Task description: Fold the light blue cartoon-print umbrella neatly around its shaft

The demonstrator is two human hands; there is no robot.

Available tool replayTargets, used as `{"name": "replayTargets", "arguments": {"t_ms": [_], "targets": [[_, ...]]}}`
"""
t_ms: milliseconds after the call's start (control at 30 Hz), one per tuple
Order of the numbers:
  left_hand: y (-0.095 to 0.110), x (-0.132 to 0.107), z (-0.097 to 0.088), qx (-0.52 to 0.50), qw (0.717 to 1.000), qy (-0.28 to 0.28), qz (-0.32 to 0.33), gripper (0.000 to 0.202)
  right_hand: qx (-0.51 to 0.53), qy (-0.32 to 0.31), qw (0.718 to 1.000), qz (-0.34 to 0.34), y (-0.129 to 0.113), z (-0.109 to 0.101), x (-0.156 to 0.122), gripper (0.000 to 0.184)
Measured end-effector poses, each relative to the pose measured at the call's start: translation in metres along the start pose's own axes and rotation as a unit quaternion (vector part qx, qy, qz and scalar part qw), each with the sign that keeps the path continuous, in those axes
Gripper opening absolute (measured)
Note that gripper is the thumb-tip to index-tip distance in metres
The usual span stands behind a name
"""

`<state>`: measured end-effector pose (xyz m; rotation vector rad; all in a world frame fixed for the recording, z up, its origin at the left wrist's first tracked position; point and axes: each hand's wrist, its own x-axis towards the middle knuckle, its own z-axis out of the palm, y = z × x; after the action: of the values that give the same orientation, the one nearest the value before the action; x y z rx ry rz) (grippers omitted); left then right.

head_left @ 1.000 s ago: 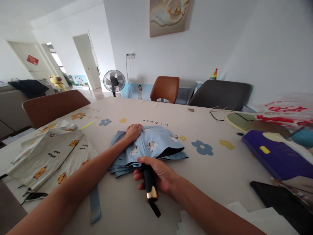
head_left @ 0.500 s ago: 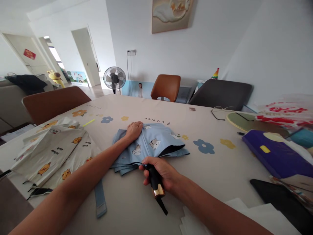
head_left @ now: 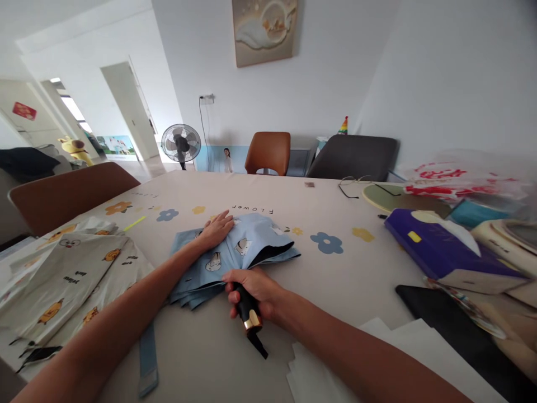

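Observation:
A folded blue umbrella (head_left: 251,238) with small cartoon animals lies on the table in front of me, its canopy loose and bunched. My right hand (head_left: 254,288) is wrapped round its black handle (head_left: 248,308), which has a gold band and a black wrist strap. My left hand (head_left: 216,228) lies flat on top of the canopy, fingers stretched out. A blue strap (head_left: 148,358) hangs toward me from under my left forearm. To the left rests a cream umbrella (head_left: 84,268) with yellow duck prints, also loosely folded.
At the right are a purple tissue box (head_left: 444,246), a black flat object (head_left: 453,319), white sheets (head_left: 390,347) and a plastic bag (head_left: 457,173). Eyeglasses (head_left: 356,184) lie near a green round mat (head_left: 390,200). Chairs and a fan (head_left: 181,144) stand beyond the table.
My view has turned slightly to the right, so everything sits further left. The left hand's fingers have straightened and spread on the canopy. The right hand keeps its grip on the handle.

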<state>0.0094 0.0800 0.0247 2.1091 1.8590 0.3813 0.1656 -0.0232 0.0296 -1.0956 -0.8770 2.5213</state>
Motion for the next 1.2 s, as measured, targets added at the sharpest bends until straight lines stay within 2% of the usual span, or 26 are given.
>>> {"name": "replayTargets", "arguments": {"t_ms": [100, 200, 233, 300, 333, 400, 467, 500, 567, 633, 767, 900, 967, 1033, 1100, 1200], "targets": [[0.001, 0.0, -0.004, 0.027, 1.0, -0.013, 0.0, 0.045, -0.006, -0.013, 1.0, 0.023, 0.001, -0.003, 0.003, 0.02], [0.018, 0.002, -0.02, 0.06, 0.998, 0.004, 0.014, 0.043, -0.015, 0.007, 0.999, 0.034, 0.0, 0.002, -0.001, 0.021], [0.028, 0.003, -0.025, 0.068, 0.997, 0.022, 0.04, 0.042, -0.012, 0.016, 1.0, 0.022, -0.001, 0.004, -0.004, 0.021], [0.052, 0.007, -0.032, 0.075, 0.987, 0.039, 0.135, 0.041, 0.001, 0.03, 0.999, -0.014, -0.002, 0.008, -0.008, 0.02], [0.066, 0.009, -0.034, 0.075, 0.979, 0.016, 0.187, 0.042, 0.009, 0.032, 0.999, -0.031, -0.002, 0.01, -0.009, 0.019], [0.092, 0.013, -0.032, 0.075, 0.96, -0.079, 0.259, 0.046, 0.016, 0.03, 0.998, -0.051, -0.002, 0.011, -0.011, 0.019], [0.114, 0.018, -0.027, 0.076, 0.942, -0.169, 0.279, 0.048, 0.018, 0.026, 0.998, -0.061, -0.001, 0.011, -0.01, 0.02], [0.122, 0.021, -0.024, 0.077, 0.937, -0.196, 0.278, 0.048, 0.02, 0.023, 0.997, -0.064, -0.001, 0.01, -0.009, 0.02], [0.132, 0.026, -0.018, 0.083, 0.936, -0.211, 0.269, 0.043, 0.023, 0.016, 0.997, -0.068, 0.001, 0.008, -0.006, 0.02], [0.136, 0.031, -0.015, 0.088, 0.941, -0.198, 0.261, 0.036, 0.016, 0.01, 0.998, -0.064, 0.002, 0.005, -0.003, 0.02], [0.136, 0.033, -0.029, 0.073, 0.951, -0.133, 0.27, 0.021, -0.002, 0.01, 1.0, -0.029, 0.001, 0.004, -0.002, 0.021], [0.133, 0.017, -0.066, 0.057, 0.959, -0.028, 0.277, 0.021, 0.007, 0.04, 0.998, -0.047, -0.002, 0.011, -0.01, 0.02], [0.125, 0.004, -0.088, 0.047, 0.962, 0.021, 0.267, 0.023, 0.008, 0.053, 0.997, -0.059, -0.003, 0.014, -0.013, 0.019], [0.108, -0.013, -0.106, 0.018, 0.962, 0.07, 0.262, 0.023, -0.001, 0.062, 0.996, -0.057, -0.003, 0.014, -0.014, 0.019], [0.083, -0.034, -0.118, -0.017, 0.962, 0.117, 0.244, 0.021, -0.014, 0.059, 0.997, -0.049, -0.003, 0.012, -0.013, 0.019], [0.034, -0.072, -0.115, -0.058, 0.964, 0.183, 0.187, 0.019, -0.009, 0.053, 0.997, -0.05, -0.002, 0.01, -0.01, 0.018]]}}
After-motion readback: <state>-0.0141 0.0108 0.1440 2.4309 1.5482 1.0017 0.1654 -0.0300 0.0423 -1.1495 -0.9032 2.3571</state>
